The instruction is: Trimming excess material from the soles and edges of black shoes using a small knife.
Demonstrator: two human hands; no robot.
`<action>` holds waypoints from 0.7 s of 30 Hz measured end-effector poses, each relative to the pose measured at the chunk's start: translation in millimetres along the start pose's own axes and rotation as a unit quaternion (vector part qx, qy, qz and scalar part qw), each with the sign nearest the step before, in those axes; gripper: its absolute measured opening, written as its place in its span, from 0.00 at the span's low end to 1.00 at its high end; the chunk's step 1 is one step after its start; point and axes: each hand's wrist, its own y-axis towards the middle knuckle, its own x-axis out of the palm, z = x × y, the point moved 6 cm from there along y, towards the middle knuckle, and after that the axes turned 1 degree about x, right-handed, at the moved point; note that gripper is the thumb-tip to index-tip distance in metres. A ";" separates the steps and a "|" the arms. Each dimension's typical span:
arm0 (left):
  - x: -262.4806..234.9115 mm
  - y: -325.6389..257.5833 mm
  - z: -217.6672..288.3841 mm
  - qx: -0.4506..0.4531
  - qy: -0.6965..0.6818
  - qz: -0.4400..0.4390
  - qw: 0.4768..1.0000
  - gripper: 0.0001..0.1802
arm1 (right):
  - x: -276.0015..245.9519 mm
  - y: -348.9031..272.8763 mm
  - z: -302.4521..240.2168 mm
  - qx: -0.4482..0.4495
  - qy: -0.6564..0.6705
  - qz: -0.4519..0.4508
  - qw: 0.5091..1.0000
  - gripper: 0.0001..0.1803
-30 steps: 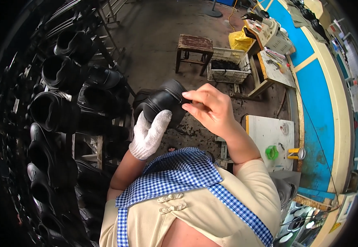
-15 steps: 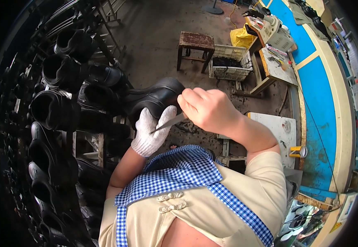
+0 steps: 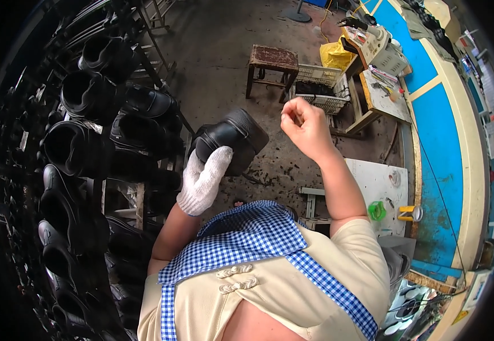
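Note:
My left hand [image 3: 202, 181], in a white knitted glove, grips a black leather shoe [image 3: 236, 133] and holds it up in front of me, tilted. Bare and raised to the right of the shoe, my right hand [image 3: 305, 126] has its fingers curled together, apart from the shoe. Whatever it holds is hidden by the fingers; no blade shows from it in this view. Close by on the left, a rack carries many black shoes [image 3: 76, 149], their openings facing up.
A stool with a worn red seat [image 3: 273, 55] stands ahead, beside a white plastic crate [image 3: 338, 102]. On the right are a small worktable [image 3: 386, 99] and a white tabletop [image 3: 366, 173] bearing a green tape roll [image 3: 377, 211] and a yellow can-like roll [image 3: 409, 213]. Dark scraps litter the floor.
My right hand has moved up and right, away from the shoe; the knife blade seen in it before no longer shows. My left hand has turned the shoe, which now sits clear of the rack.

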 end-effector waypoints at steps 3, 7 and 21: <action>4.8 1.8 0.7 -0.018 0.006 -0.026 0.999 0.21 | 13.4 -21.1 27.3 0.123 0.217 -0.105 0.963 0.14; 46.2 4.0 -1.2 0.115 0.412 -0.220 0.877 0.21 | 53.2 -75.6 53.0 0.239 0.398 -0.195 0.864 0.40; -42.6 11.9 35.7 0.197 0.075 0.192 0.959 0.41 | 126.8 -110.5 51.6 0.260 0.697 -0.269 0.611 0.50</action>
